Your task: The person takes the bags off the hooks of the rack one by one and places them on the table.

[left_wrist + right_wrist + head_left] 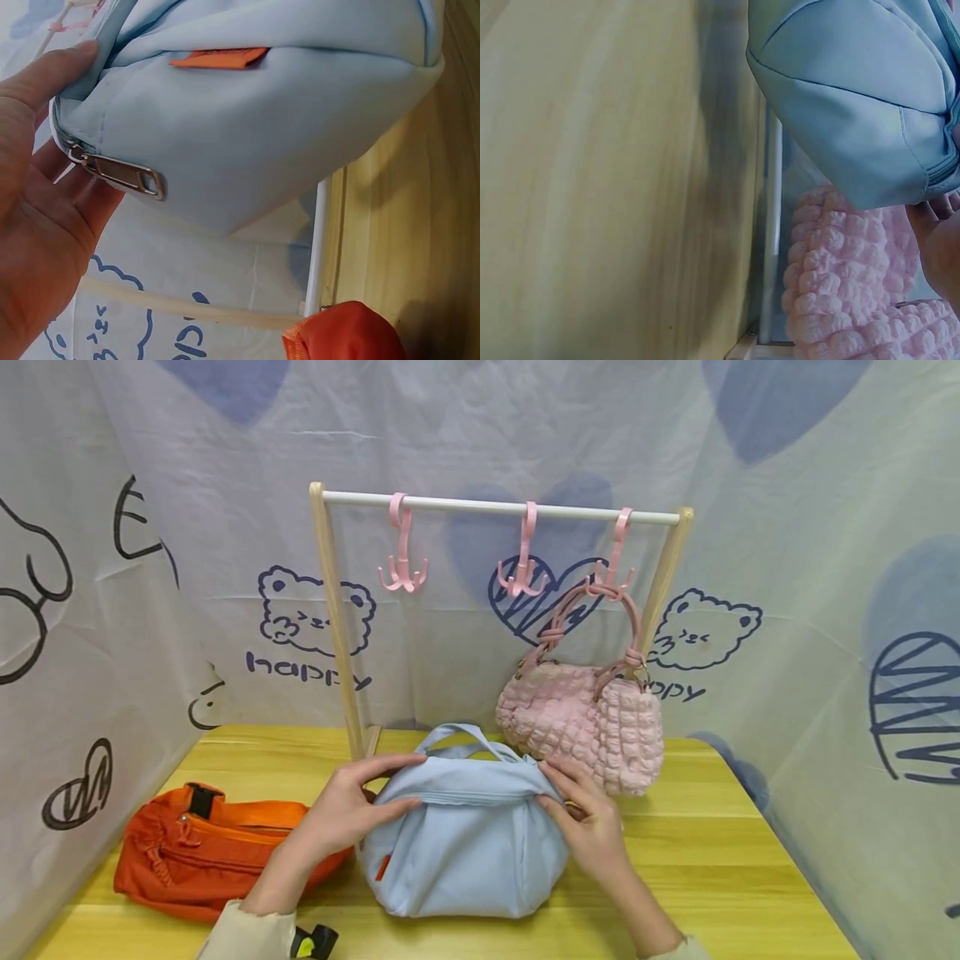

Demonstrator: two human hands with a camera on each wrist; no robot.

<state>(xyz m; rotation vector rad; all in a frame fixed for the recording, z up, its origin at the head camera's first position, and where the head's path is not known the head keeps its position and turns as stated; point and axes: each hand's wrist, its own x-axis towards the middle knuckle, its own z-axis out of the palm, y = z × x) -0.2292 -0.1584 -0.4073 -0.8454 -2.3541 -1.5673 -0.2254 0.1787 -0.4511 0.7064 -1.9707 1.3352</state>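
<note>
Here, left hand [351, 807] and right hand [591, 827], grip around blue bag [465, 860] top corners, table edge [767, 843] well rightward.

L hand [351, 803] & R hand [591, 820] pinching, thumbs [399, 811] nr side, fingers [393, 763] far side.

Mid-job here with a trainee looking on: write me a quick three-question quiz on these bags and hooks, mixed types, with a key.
1. Fill in the blank: in the head view, the orange bag lies to the ____ of the blue bag.
2. True or false: in the head view, the handles of the pink bag are on the hook at the right end of the rail.
3. What do the left hand and right hand grip?
A) the orange bag
B) the blue bag
C) the pink bag

Key: 1. left; 2. true; 3. B
</note>
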